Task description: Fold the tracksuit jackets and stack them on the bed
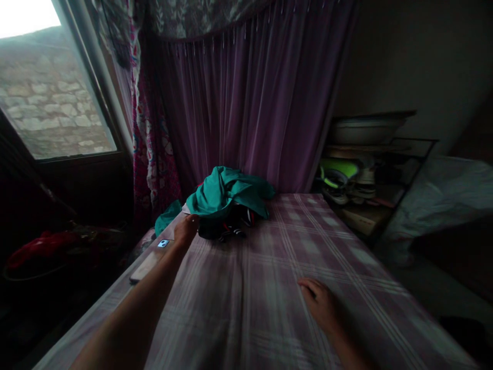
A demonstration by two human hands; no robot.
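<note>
So far we have only our left hand [186, 229] closing its fingers on the teal garment [225, 192] heaped at the bed's [269, 288] far edge, unfolded, while our right hand [321, 304] rests loosely curled.

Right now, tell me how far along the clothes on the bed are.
Done: nothing folded shows on the plaid bedsheet. In hand: the left hand reaches the teal garment atop the heap; whether it grips is unclear. The right hand rests flat on the sheet. Left: the dark clothes beneath.
</note>
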